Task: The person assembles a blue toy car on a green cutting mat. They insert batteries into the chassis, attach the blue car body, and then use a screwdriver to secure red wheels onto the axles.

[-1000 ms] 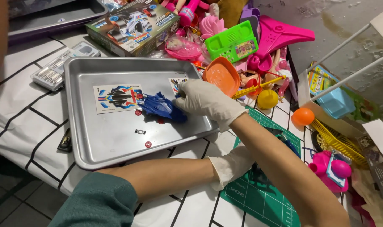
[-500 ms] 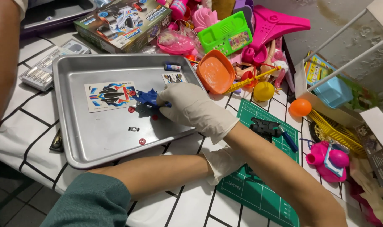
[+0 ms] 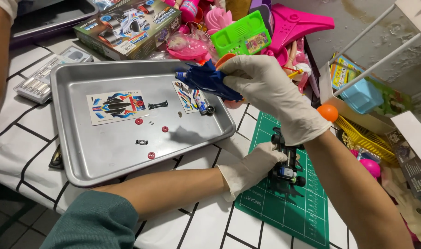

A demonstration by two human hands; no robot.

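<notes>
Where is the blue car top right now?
In the head view, the blue car shell is held up in the gloved right hand, above the far right corner of the metal tray, just in front of the green toy.

**Bright, even light; sharp centre, softer edges**

You get bright, even light from above. The metal tray [image 3: 104,157] shows a dull sheen rather than hard glare, and the blue car shell [image 3: 208,80] held over it throws a soft shadow onto the tray floor. Your right hand [image 3: 270,87] is slightly soft with motion. The toys at the top edge stay readable; the near sleeve [image 3: 95,226] blurs.
</notes>
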